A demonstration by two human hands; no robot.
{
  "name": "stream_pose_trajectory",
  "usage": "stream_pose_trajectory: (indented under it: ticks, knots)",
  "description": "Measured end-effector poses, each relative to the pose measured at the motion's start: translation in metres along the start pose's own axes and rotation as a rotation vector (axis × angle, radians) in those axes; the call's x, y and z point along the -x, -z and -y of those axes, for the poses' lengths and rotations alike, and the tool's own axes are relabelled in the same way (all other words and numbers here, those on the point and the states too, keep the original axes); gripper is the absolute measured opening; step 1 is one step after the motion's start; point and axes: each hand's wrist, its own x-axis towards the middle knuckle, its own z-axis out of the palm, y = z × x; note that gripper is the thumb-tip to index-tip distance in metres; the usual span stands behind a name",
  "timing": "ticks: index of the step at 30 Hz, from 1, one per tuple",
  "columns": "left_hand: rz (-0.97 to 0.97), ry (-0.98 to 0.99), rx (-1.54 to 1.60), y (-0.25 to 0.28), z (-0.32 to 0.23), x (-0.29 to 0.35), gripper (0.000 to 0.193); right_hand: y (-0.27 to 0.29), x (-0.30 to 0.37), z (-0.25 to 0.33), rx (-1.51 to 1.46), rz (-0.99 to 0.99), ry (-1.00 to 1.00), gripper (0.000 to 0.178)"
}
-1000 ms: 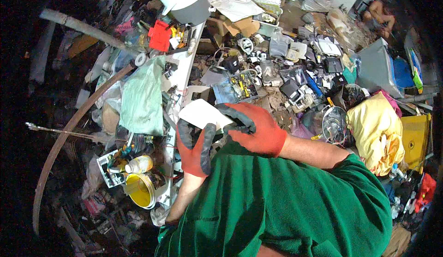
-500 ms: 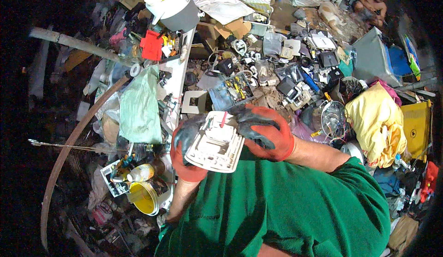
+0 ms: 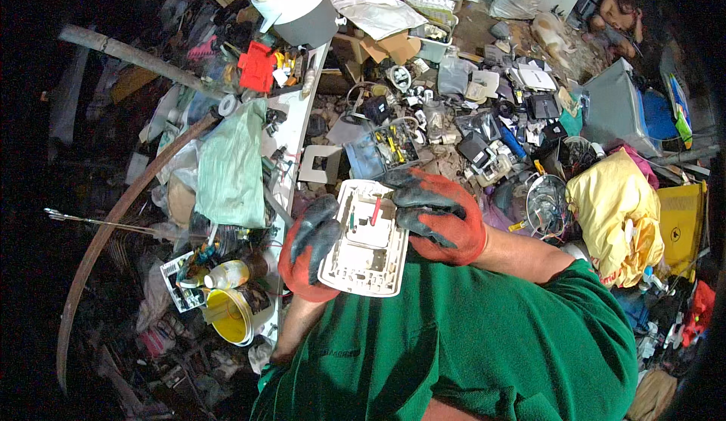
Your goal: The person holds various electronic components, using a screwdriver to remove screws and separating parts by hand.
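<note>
Just above the green shirt (image 3: 454, 330), which the lower edge cuts off, a white plastic casing (image 3: 359, 258) is held with its hollow, ribbed inner side facing the camera; a slim red piece (image 3: 376, 211) lies near its upper end, and the small parts inside are too washed out by glare to tell. The left hand (image 3: 310, 251), in a red glove with dark coating, grips the casing's left edge, its fingers bent and close together; whatever part of them reaches under the casing is hidden. The right hand (image 3: 442, 217), gloved alike, pinches the upper right corner, its fingers curled in against the rim, with the tips partly out of sight. To the left stand a yellow-lined bucket (image 3: 229, 317) and, beside it, a pale bottle (image 3: 227, 273). Beyond the hands, a white notched plate (image 3: 308, 165) lies near a blue tray (image 3: 361, 160) of yellow-handled tools. A narrow white surface (image 3: 296, 122) runs up past a green sack (image 3: 231, 168), which covers part of the clutter there. A crumpled yellow bag (image 3: 605, 194) lies to the right. Farthest off are a white-and-grey drink cooler (image 3: 306, 24) and, at the upper right, a dim, blurred person (image 3: 618, 20).
</note>
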Motion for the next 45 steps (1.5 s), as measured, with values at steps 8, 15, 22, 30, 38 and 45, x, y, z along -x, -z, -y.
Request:
stream_pose_trajectory:
  ticks: [8, 15, 22, 30, 38, 45]
  knots:
    - [0.012, 0.045, -0.034, -0.002, -0.001, 0.012, 0.064, 0.005, 0.000, 0.010, 0.060, 0.051, 0.028, 0.034]
    - [-0.030, 0.210, 0.064, 0.001, -0.008, 0.040, 0.075, 0.003, 0.001, 0.009, 0.028, 0.067, 0.161, 0.041]
    - [-0.054, 0.096, 0.034, -0.006, -0.015, 0.030, 0.074, 0.001, 0.006, 0.023, -0.002, 0.007, -0.056, 0.058]
    - [-0.009, 0.271, 0.109, -0.006, -0.027, 0.040, 0.070, 0.010, 0.003, 0.026, 0.077, -0.030, 0.111, 0.038]
    - [0.020, 0.504, 0.173, -0.024, -0.044, 0.036, 0.060, 0.027, 0.020, 0.024, 0.004, -0.030, -0.053, 0.040]
    - [0.200, 0.743, 0.012, -0.044, -0.046, 0.040, 0.051, 0.067, 0.023, 0.022, -0.148, -0.012, -0.534, 0.043]
